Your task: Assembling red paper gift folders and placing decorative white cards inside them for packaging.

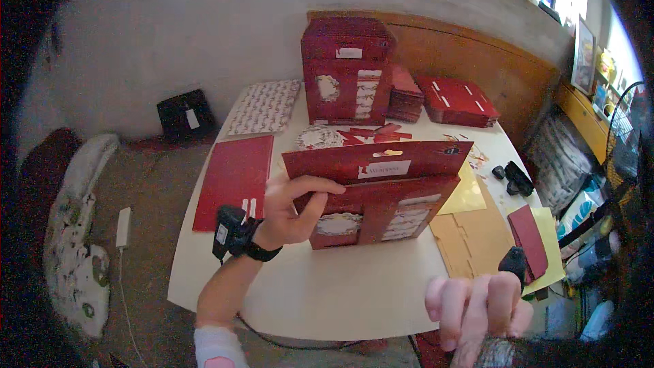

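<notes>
A dark red cardboard box (371,206) stands upright on the white table, with a raised top flap, a hanging slot, a pale label and cut-out windows on its front. Its left side is gripped by my left hand (294,208), thumb and index finger at the front below the flap. My right hand (480,305) is raised over the table's near right edge, apart from the box. Its fingers are curled together, and whatever lies inside them is hidden. A black device (235,228) is strapped on my left wrist.
Behind stand a similar red box (346,71) and stacked red card pieces (458,100). A red sheet (235,180) and a patterned sheet (264,105) lie at left. Red scraps (375,133), brown card (473,242) and a small black object (519,179) lie around the box.
</notes>
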### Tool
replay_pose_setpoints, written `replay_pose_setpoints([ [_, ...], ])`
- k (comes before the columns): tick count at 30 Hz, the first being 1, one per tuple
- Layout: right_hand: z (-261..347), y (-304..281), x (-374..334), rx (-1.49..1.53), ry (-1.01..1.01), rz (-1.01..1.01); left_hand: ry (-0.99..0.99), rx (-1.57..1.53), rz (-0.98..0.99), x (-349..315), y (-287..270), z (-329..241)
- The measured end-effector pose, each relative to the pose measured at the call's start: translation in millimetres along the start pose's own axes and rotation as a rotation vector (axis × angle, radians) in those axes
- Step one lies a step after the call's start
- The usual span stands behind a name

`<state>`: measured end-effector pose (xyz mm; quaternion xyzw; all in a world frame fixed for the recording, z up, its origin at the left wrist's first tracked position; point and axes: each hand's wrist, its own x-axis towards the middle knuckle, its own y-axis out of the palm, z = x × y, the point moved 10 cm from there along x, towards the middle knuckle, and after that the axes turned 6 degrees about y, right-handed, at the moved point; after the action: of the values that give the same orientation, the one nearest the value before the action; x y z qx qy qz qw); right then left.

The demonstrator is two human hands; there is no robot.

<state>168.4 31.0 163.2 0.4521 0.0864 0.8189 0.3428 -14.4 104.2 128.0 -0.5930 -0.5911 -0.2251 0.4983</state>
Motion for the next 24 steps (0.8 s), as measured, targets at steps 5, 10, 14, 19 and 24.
replay_pose_setpoints([
  [5,-16.0,-17.5,8.9,-0.516,0.215,0.311,0.068,0.058,0.044,1.9,6.7,-4.9],
  [10,-25.6,-75.1,34.4,-1.267,-0.057,0.015,0.108,0.066,0.004,0.6,1.8,-11.5],
  [14,-16.6,-67.7,31.0,-1.629,-0.277,0.009,0.063,0.122,0.031,-0.1,6.4,-9.4],
  [19,-13.4,-65.9,30.6,-1.732,-0.334,-0.009,0.093,0.150,0.054,2.0,11.4,-18.4],
  [24,-17.2,-58.8,32.5,-1.740,-0.374,0.031,0.108,0.181,0.065,3.6,14.9,-24.3],
])
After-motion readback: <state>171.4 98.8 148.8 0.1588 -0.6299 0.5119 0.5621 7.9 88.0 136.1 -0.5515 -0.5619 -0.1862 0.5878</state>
